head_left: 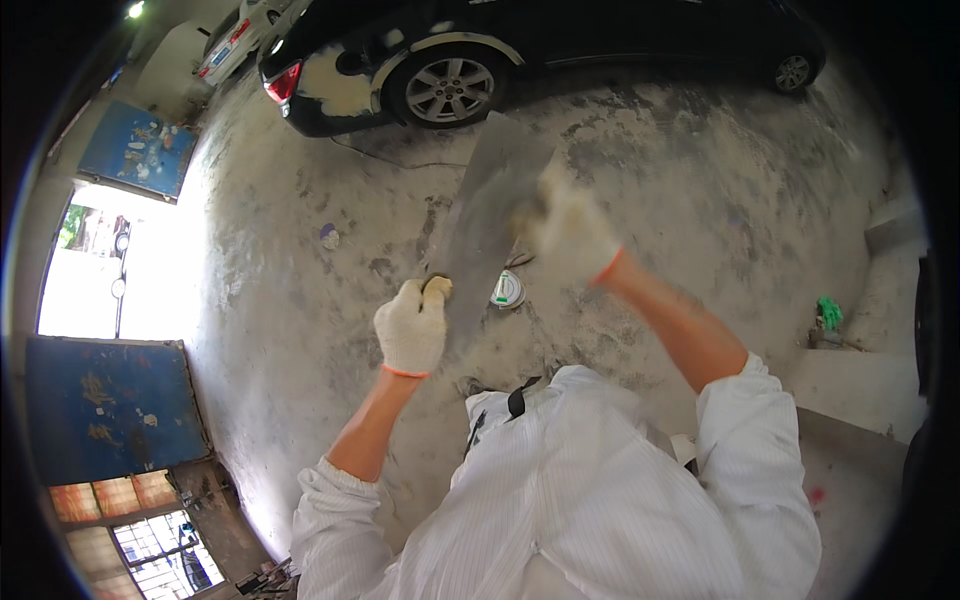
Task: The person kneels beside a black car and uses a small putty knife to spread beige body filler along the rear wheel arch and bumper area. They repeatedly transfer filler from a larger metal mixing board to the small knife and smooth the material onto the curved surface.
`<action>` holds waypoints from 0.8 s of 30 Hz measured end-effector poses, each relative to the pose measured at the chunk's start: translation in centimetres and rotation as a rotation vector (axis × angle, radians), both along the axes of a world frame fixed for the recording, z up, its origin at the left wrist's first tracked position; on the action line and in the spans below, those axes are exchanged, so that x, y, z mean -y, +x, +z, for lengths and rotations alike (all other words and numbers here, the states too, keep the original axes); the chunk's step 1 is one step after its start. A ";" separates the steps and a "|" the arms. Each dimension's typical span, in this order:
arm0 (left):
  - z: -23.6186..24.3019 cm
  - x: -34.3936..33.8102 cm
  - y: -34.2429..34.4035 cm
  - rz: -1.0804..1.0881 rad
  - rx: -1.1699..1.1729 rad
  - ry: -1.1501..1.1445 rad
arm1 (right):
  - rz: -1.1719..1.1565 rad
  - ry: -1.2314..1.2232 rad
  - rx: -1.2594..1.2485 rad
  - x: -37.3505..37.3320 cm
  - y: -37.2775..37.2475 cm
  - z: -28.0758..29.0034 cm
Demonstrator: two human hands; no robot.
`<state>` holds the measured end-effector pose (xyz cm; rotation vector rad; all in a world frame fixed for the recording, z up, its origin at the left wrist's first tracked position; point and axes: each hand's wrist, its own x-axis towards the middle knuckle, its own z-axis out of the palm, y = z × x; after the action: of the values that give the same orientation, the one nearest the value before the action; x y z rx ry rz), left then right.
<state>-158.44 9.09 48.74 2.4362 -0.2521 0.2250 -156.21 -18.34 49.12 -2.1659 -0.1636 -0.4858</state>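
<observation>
A long, flat grey panel (472, 215) is held up slantwise in front of me above the floor. My left hand (412, 325), in a white knit glove with an orange cuff, is closed on the panel's lower left edge, thumb bent over it. At the panel's right side is my right hand (575, 235), gloved the same way. Motion smears its fingers, so I cannot tell whether it holds anything. Below the panel, a round white can or lid (508, 289) with a green and white mark lies on the floor, partly covered by the panel.
Ahead stands a dark car (640, 35) with beige filler patches (340, 85) around its rear wheel (450, 90). A white car (235, 45) is at the far left. Blue door panels (115, 405) flank a bright opening. Something green (829, 313) sits on a ledge at right.
</observation>
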 end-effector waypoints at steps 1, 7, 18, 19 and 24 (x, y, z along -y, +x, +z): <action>-0.1 -0.3 -0.2 0.018 0.010 0.023 | -0.023 0.201 -0.007 0.9 0.5 0.7; 0.3 -1.4 -0.4 -0.044 0.107 -0.010 | 0.035 -0.023 -0.009 1.1 -0.1 0.9; 0.4 -0.7 -0.6 0.041 0.036 0.018 | -0.135 0.363 0.087 2.0 0.6 0.7; 0.3 -0.6 -0.8 -0.018 0.056 -0.077 | -0.168 0.414 -0.086 1.7 0.0 1.6; 0.4 -0.3 -0.5 -0.028 0.133 -0.053 | 0.139 -0.050 0.108 0.3 0.1 1.2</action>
<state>-158.89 9.39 49.13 2.3672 -0.3341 0.3770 -156.07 -18.69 50.35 -2.1600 -0.3870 -0.5237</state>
